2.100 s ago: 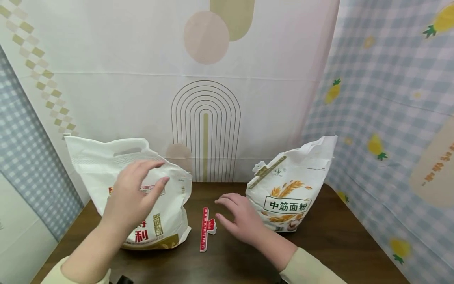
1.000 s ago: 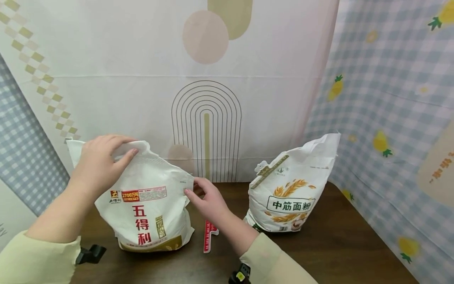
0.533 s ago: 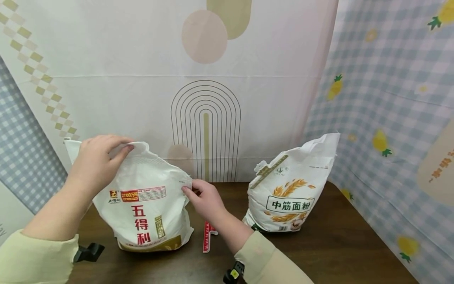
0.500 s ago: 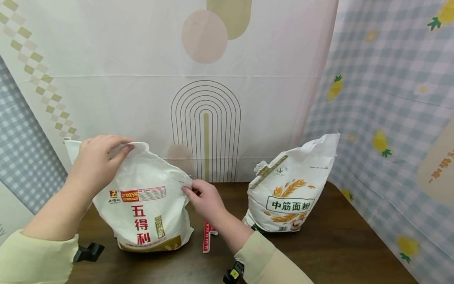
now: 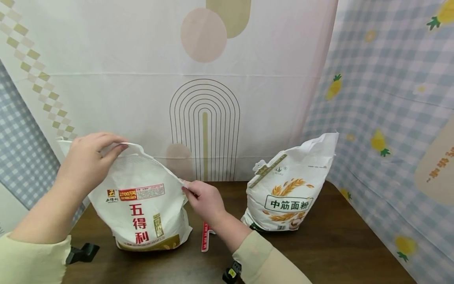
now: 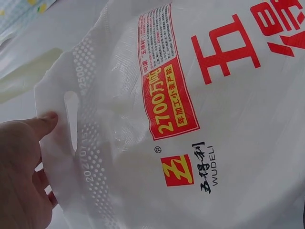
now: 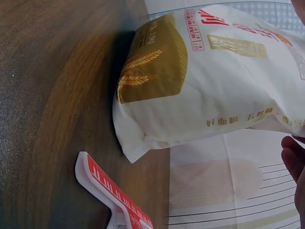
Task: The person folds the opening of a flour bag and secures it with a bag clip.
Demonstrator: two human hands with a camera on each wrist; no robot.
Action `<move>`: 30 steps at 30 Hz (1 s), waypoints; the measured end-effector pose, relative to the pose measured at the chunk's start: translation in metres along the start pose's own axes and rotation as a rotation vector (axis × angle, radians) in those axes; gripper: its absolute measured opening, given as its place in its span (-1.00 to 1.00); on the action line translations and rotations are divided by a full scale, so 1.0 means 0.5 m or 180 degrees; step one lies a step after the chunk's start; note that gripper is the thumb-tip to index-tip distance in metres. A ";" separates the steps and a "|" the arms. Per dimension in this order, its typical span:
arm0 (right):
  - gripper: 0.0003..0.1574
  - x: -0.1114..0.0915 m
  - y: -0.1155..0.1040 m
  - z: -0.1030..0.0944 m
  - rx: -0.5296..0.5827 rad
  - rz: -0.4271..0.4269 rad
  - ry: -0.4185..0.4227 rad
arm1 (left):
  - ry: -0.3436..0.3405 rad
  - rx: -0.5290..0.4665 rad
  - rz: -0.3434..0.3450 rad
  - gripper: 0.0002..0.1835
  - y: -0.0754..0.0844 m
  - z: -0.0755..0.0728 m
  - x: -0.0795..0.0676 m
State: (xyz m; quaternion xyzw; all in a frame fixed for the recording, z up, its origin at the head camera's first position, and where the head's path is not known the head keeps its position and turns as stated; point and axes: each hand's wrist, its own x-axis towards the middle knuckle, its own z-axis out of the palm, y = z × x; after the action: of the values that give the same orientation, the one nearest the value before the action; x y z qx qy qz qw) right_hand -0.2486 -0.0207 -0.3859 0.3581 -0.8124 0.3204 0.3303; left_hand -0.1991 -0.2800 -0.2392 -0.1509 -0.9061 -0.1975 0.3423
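Bag (image 5: 152, 177) stands upright on the counter (image 5: 326, 260), left of the clip (image 5: 205, 240). Left hand (image 5: 83, 161) clamped on its top edge, thumb on the front face beside the slot handle. Right hand (image 5: 207, 199) pinching its upper right corner, thumb and fingers together on it. Top edge drawn fairly straight between the two, sloping down to the right.

Looks: white, slightly shiny, body full and rounded, upper part flatter with light creases. Large red characters run down the front. Above them, a red label reading 2700 in yellow, with a small-print box alongside. Red square logo with a yellow character next to it, black "WUDELI" lettering under that. Small gold panel right of the red characters. Gold band at the base, printed with wheat ears. Dotted strip below the slot handle, pale digits along it. Bottom right corner sticks out in a point; side crumpled, gold characters on it.

Clip red and white, lying flat, part hidden by right arm. Other bag (image 5: 289, 185), white, stands well apart at right.
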 end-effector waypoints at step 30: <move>-0.20 -0.009 0.006 0.005 -0.0670 -0.0736 -0.0028 | -0.1203 0.0688 -0.0033 -0.72 0.073 -0.014 0.021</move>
State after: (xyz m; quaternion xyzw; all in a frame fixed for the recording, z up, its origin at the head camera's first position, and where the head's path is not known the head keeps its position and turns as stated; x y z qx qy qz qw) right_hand -0.2495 -0.0193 -0.3916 0.4141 -0.7963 0.1917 0.3971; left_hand -0.1879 -0.2496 -0.2180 -0.1430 -0.9709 -0.0692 0.1794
